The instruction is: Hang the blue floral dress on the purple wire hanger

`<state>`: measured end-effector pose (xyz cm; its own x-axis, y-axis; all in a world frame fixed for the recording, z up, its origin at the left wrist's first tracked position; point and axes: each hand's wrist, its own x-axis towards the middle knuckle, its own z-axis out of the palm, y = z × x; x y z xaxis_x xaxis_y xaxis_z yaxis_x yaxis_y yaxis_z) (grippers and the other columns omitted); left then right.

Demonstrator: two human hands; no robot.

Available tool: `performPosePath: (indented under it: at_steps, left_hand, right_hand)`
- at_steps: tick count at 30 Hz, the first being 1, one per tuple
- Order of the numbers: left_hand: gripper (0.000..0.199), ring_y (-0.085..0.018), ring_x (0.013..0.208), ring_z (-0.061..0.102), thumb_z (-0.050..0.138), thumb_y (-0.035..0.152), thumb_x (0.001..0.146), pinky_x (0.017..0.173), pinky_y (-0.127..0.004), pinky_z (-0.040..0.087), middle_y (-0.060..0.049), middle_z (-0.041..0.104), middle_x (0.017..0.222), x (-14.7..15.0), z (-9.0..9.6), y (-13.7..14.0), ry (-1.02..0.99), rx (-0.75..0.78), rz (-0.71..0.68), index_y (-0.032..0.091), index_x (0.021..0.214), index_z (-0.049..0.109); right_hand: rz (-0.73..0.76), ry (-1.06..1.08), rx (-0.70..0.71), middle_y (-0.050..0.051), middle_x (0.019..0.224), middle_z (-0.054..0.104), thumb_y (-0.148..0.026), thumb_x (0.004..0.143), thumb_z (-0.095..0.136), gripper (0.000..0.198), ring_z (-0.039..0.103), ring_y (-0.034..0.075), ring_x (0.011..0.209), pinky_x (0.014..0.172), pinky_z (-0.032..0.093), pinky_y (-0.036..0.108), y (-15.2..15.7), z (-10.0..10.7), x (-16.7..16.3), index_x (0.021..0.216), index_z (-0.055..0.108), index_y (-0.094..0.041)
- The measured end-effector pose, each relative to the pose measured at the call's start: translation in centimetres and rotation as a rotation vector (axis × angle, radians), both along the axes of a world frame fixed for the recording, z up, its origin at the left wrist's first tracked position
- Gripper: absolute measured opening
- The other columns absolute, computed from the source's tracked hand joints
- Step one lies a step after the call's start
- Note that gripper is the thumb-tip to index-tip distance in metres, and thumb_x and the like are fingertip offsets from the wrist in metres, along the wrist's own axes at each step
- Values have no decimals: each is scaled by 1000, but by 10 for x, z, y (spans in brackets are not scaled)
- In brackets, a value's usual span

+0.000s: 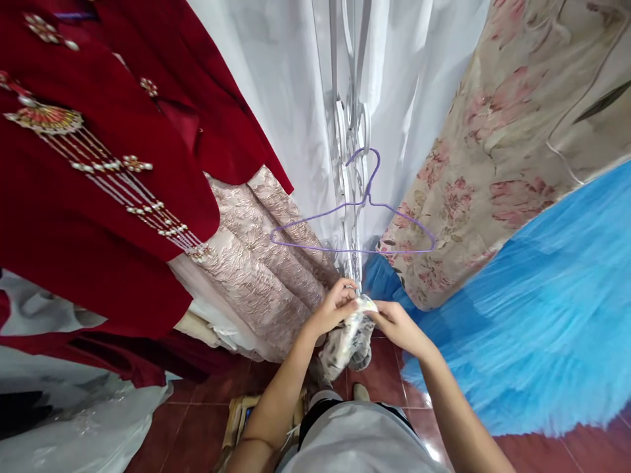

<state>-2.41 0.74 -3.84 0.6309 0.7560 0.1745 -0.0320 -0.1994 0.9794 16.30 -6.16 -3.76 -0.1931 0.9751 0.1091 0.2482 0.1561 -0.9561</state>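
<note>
A light garment with a dark pattern (345,341) hangs down between my hands, bunched at its top edge. My left hand (334,309) pinches its upper left side, with some fingers raised and bent. My right hand (398,326) grips the upper right side between thumb and fingers. What kind of garment it is, I cannot tell from the gathered folds. Just beyond my hands, a bare purple wire hanger (353,251) hangs by its hook from a white metal stand (339,128).
On the left hang a red embellished gown (162,131) and a pink textured dress (266,249). A floral dress (453,197) and a blue tulle dress (532,295) hang on the right. White fabric (276,66) covers the back. Below is a red tiled floor (197,407).
</note>
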Motion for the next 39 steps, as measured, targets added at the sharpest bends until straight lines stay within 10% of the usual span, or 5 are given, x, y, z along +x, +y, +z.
performPosePath:
  at_steps: [10,17,23,33,39]
  left_hand:
    - [20,-21,86,67,57,18,85,81,-30,55,-3,76,93,-21,-35,-33,395,88,-130,17,97,73]
    - [19,-20,82,67,57,8,74,77,-30,53,-5,71,86,-71,10,1,263,515,302,21,83,68]
    - [9,-20,68,62,67,29,86,67,-34,52,-5,68,74,-99,55,-5,25,558,150,21,81,66]
    - [15,-17,74,65,71,33,92,65,-29,52,-6,70,87,-108,106,28,-157,785,378,22,86,79]
    - [17,-18,80,66,82,38,81,73,-31,52,-6,70,87,-70,150,106,-106,635,86,22,77,80]
  right_hand:
    - [-452,191,160,2,66,61,-39,87,69,24,52,16,60,54,43,25,-23,12,59,74,70,-19]
    - [-675,153,316,5,83,72,-31,84,69,21,60,17,63,54,47,26,-13,16,69,100,76,-20]
    - [-450,-22,350,11,127,71,-35,94,57,55,70,25,104,92,57,37,45,27,64,147,57,-21]
    - [-188,-60,314,8,110,76,-53,102,46,49,68,30,104,92,52,39,110,11,18,124,73,-19]
    - [-227,34,405,5,86,70,-51,99,51,39,64,23,82,77,49,33,109,2,0,93,75,-20]
